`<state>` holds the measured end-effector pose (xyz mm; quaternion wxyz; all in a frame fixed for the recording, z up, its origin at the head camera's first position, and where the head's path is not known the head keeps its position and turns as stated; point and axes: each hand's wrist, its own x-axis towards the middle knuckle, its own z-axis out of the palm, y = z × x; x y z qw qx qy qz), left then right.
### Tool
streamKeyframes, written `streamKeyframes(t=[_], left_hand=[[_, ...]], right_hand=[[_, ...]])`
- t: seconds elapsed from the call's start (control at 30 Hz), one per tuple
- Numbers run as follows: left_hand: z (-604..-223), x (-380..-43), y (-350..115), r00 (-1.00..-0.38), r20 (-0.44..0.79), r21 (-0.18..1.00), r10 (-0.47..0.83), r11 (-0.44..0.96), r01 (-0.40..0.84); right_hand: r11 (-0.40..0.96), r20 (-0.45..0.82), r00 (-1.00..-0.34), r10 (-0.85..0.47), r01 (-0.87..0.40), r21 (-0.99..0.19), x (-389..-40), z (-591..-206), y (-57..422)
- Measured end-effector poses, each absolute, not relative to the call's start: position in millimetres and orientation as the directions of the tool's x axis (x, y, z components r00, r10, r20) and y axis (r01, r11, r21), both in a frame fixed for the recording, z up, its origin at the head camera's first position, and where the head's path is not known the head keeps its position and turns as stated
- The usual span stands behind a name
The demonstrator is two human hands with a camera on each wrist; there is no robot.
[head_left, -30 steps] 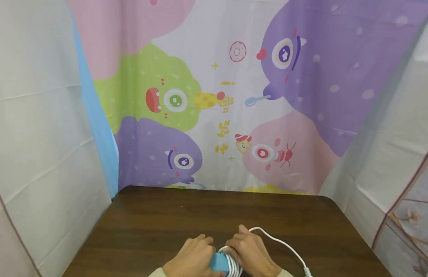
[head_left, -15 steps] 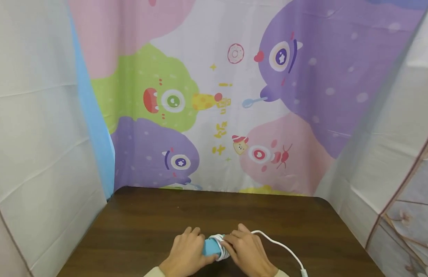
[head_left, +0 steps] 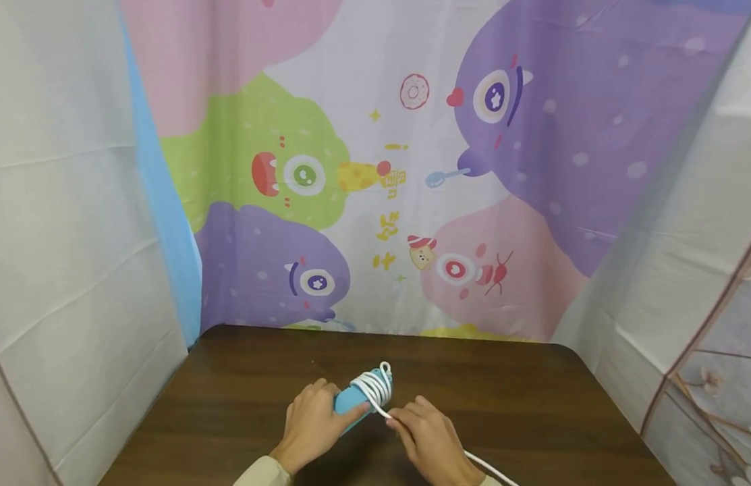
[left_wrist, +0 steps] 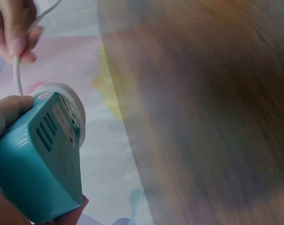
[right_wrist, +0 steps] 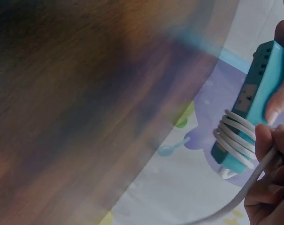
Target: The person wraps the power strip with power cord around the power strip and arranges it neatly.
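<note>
I see a turquoise power strip [head_left: 349,399] over the near half of a dark wooden table [head_left: 241,391], at six o'clock in the person's view. Its long axis lies from between seven and eight o'clock to between one and two, and the wrapped end points to the latter. The body is glossy, with dark slots [left_wrist: 46,132] and pale socket faces [left_wrist: 64,123]. White cord [head_left: 372,389] goes around it in several turns; a small loop [head_left: 384,364] stands out at the tip. The left hand [head_left: 314,418] grips the other end; the right hand [head_left: 432,435], at four o'clock from the strip, pinches the cord.
</note>
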<state>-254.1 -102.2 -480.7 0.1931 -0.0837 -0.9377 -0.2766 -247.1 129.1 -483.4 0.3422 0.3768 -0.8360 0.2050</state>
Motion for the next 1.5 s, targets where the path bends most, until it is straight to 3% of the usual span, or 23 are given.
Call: streamKeyframes(t=[0.23, 0.5, 0.73, 1.0, 1.23, 1.4, 1.5], left_hand=[[-473, -254, -104, -0.935, 0.356, 0.614, 0.006, 0.753, 0.239], [-471, -256, -102, -0.971, 0.236, 0.782, 0.026, 0.589, 0.206], [-460, -250, -98, -0.992, 0.070, 0.950, 0.107, 0.296, 0.099], [-455, -248, -102, -0.971, 0.008, 0.988, 0.238, 0.147, 0.044], [-453, -246, -105, -0.911, 0.027, 0.989, 0.412, 0.122, 0.084], [-454, -245, -108, -0.825, 0.065, 0.980, 0.561, 0.121, 0.159], [-456, -245, -111, -0.746, 0.090, 0.971, 0.660, 0.109, 0.213]], right_hand=[[0.604, 0.742, -0.479, -0.469, -0.787, -0.126, -249, -487, 131], [0.591, 0.706, -0.554, -0.442, -0.771, -0.235, -249, -494, 133], [0.570, 0.710, -0.566, -0.419, -0.772, -0.280, -247, -497, 132], [0.597, 0.710, -0.552, -0.438, -0.768, -0.229, -251, -498, 132], [0.664, 0.664, -0.573, -0.480, -0.732, -0.152, -251, -502, 138], [0.583, 0.751, -0.445, -0.488, -0.807, -0.100, -254, -513, 144], [0.359, 0.756, -0.381, -0.532, -0.910, -0.206, -257, -515, 146]])
